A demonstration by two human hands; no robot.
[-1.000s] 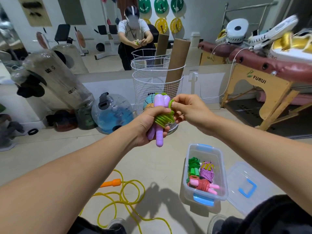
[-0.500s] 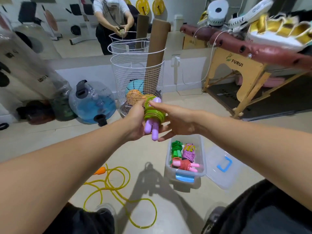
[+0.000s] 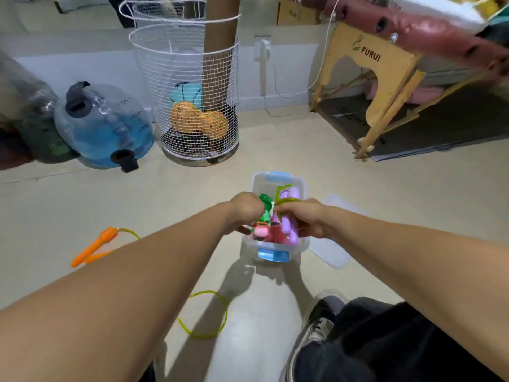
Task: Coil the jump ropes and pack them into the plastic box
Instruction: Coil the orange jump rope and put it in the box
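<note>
— Beige floor (image 3: pixel 358 205) runs back to a pale wall; what stands along it?

— Biggest is a wooden massage table (image 3: pixel 385 67) marked FURUI at the right, with maroon padding. Left of it a white wire basket (image 3: pixel 190 86) holds a cardboard tube and some balls, and further left lies a clear water bag (image 3: pixel 104 125) with blue liquid.

— And the box?

— The plastic box (image 3: pixel 278 186) sits on the floor in the middle, blue latches at both ends, with its clear lid (image 3: pixel 334 255) lying just beside it to the right. Coiled ropes in green, pink and red are already inside.

— What are the hands doing?

— The right hand (image 3: pixel 305 219) grips the coiled rope with purple handles (image 3: pixel 287 216), wound with yellow-green cord, directly over the box's right side. The left hand (image 3: pixel 245 210) is over the left side, fingers curled down among the packed coils; I cannot tell whether it grasps anything.

— Anything loose?

— An uncoiled yellow rope with orange handles (image 3: pixel 93 246) lies on the floor at the left, partly hidden by the left forearm.
</note>
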